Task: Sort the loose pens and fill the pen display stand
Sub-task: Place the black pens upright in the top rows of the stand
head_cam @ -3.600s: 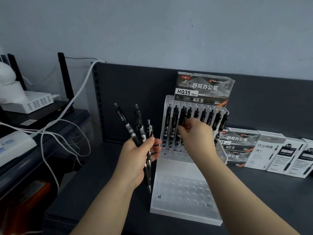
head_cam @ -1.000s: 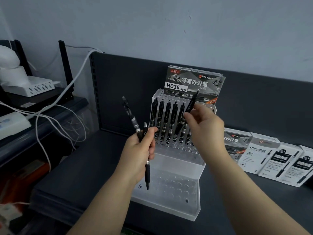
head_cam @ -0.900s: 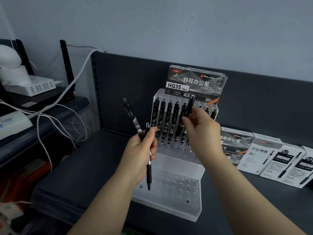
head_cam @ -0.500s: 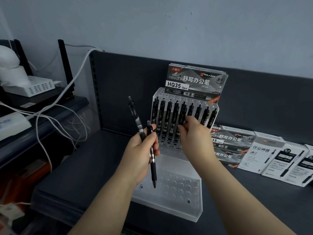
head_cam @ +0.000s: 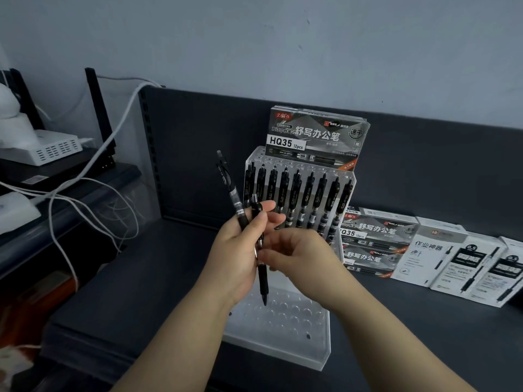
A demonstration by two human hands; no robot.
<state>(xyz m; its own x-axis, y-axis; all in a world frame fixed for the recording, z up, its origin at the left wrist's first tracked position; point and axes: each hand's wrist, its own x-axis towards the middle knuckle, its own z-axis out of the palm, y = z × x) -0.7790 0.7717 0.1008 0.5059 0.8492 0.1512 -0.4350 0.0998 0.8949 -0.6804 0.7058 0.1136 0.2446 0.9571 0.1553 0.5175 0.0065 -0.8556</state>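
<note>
Hidden: the left hand (head_cam: pixel 240 250) covers the lower barrel of the taller pen (head_cam: pixel 229 188). Both hands cover the middle of the lower pen (head_cam: pixel 263 284) and the middle of the pen display stand (head_cam: pixel 283 335). The far-right box is cut off by the frame edge, and small print on the boxes is unreadable.
Left hand: raised with the forearm slanting up from the lower left. Its grip closes round two black pens, with the fingertips reaching past them toward the stand.
Right hand: its forearm comes in from the lower right, knuckles up and fingers curled. Its grip pinches the lower pen at mid-barrel, touching the left hand; the thumb is hard to make out.
Pens: the taller pen juts up and left above the left grip, and the lower pen hangs tip-down below both grips.
Stand: clear and stepped, on the desk (head_cam: pixel 141 278) just beyond and beneath the grips. A row of black pens (head_cam: pixel 295 193) stands upright in its back tier.
Boxes: an HQ35 pen box (head_cam: pixel 317 137) stands behind the stand's top. Grey pen boxes (head_cam: pixel 376 239) and white pen boxes (head_cam: pixel 458 258) lie right of the right grip.
Far left of the grips: white cables (head_cam: pixel 85 199) and a white device (head_cam: pixel 53 148), dim.
</note>
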